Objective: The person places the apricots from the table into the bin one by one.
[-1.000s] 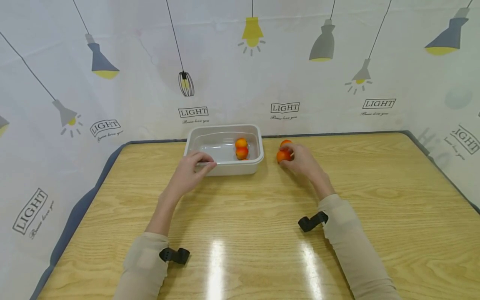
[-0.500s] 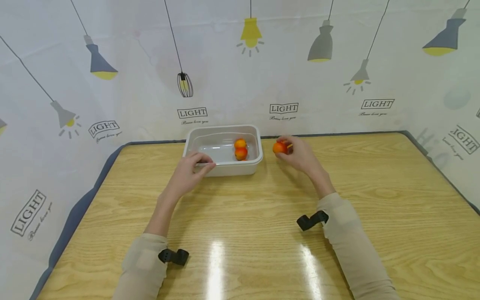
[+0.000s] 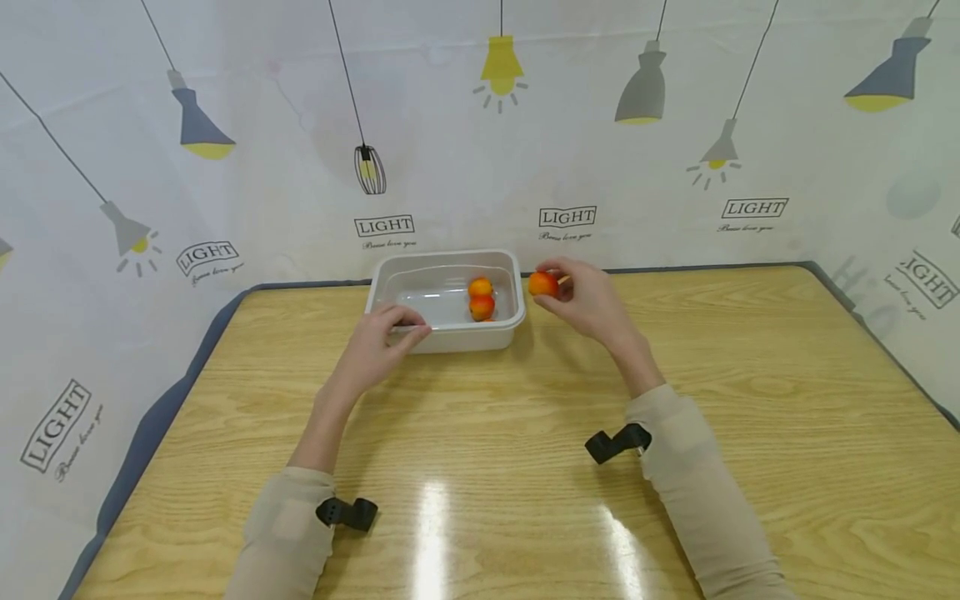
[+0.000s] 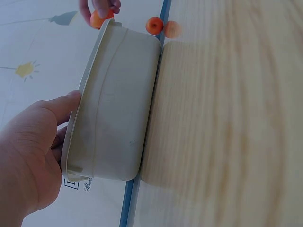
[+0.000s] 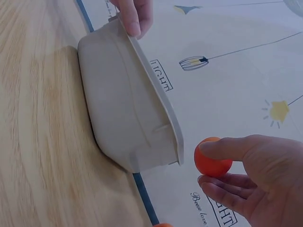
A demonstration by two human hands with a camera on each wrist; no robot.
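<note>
- The near rim of the white tub (image 3: 444, 337) at the middle of the head view is gripped by the left hand (image 3: 378, 346), thumb along the outside wall and fingers curled over the edge; the tub is judged to be steadied on the desk (image 3: 525, 467) in this way.
- An orange fruit (image 3: 542, 284) is pinched between thumb and fingertips of the right hand (image 3: 588, 300), lifted clear of the desk just right of the tub's right rim, close to that rim but apart from it.
- Two more orange fruits (image 3: 481, 298) lie inside the tub against its right wall, one behind the other and apparently touching.
- In the left wrist view another loose fruit (image 4: 154, 25) shows at the top of the frame beyond the tub; whether the paler round patch beside it is its reflection cannot be told.
- The held fruit sits to the right of centre in the head view, well apart from the left hand, with the tub between them.
</note>
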